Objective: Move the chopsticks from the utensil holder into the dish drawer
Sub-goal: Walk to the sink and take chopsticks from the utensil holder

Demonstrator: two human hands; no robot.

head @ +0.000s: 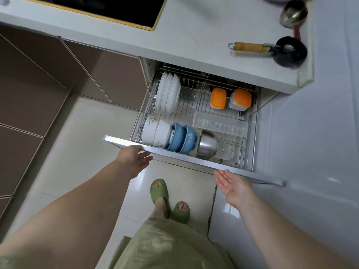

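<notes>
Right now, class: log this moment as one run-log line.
drawer: open | left hand: empty, at front edge | right hand: empty, open | chopsticks: unseen

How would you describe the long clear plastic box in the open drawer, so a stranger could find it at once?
Under the white counter, the wire dish drawer stands pulled open. The clear plastic box lies flat on its right side, below the two orange-lidded containers. It is the only long, see-through, ribbed thing there.
</notes>
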